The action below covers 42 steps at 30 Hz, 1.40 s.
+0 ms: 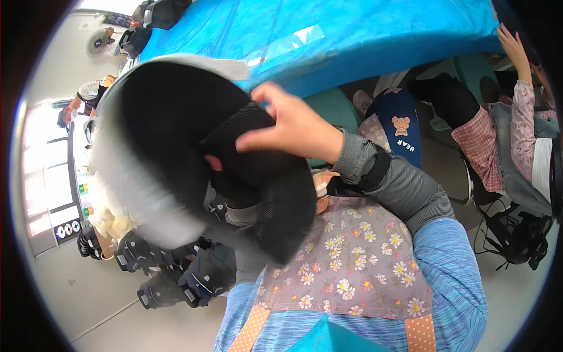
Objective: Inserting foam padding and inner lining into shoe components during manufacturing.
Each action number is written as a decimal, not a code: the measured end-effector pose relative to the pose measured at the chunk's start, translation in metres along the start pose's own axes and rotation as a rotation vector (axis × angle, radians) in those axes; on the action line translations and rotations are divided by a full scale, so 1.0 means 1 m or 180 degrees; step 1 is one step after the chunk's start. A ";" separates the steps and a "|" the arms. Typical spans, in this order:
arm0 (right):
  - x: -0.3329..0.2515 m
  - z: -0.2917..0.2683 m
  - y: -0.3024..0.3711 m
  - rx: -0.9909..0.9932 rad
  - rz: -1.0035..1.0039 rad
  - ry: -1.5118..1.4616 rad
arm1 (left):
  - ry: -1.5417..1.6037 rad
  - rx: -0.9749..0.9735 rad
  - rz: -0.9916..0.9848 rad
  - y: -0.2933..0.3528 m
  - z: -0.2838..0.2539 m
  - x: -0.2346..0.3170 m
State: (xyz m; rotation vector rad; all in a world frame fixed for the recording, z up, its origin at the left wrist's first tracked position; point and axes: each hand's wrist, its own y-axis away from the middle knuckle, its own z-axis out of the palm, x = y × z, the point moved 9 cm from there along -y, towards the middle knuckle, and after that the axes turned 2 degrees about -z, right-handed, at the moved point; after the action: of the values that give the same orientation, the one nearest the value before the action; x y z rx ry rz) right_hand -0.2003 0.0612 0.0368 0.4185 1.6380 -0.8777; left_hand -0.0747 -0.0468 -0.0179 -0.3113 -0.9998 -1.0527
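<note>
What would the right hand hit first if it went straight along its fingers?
The right hand would first meet the black-and-white cloth item at its black side; it already seems to pinch a fold there. Blur leaves depth uncertain.

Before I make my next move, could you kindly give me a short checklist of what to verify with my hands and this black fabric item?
1. Right hand at the black fabric item: ok, thumb lies over it.
2. Firmness of that grip: cannot tell.
3. Left hand in clear view: not ok, mostly hidden, only a small patch shows.
4. Item's edges sharp: not ok, blurred.
5. Other person's hand clear of it: ok, far right.
6. Item touching blue-covered table: cannot tell.
</note>
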 end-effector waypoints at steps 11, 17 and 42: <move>-0.019 0.013 0.010 -0.0540 -0.0171 0.0664 | 0.0955 -0.0181 -0.0549 -0.022 -0.070 -0.031; 0.025 0.047 0.023 -0.0792 0.1322 -0.2005 | 0.0425 -0.0266 0.0065 -0.023 -0.050 0.015; 0.015 0.007 0.009 -0.0267 0.0232 0.0494 | -0.0314 -0.0473 0.0461 -0.023 -0.002 0.029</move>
State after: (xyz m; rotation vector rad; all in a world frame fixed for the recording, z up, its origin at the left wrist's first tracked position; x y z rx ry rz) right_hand -0.1931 0.0589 0.0199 0.4949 1.7836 -0.7342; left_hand -0.0896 -0.0768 -0.0006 -0.5538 -0.9736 -0.9886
